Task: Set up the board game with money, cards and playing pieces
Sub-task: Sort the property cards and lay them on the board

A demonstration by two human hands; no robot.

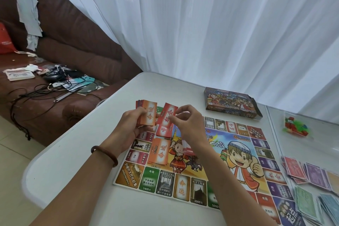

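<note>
We see the left hand (131, 126) gripping a stack of orange paper cards (147, 113) over the colourful printed board (201, 174), which lies by the white counter's (73, 152) near edge. The right hand (189, 126) pinches one red paper card (167, 114) in its fingers beside that stack.

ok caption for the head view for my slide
Left hand holds a stack of cards, right hand pinches a red card over the game board; play money lies at right.

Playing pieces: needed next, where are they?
Head view: the playing pieces lie on the right, past the board's far right corner, right of the game box.
</note>
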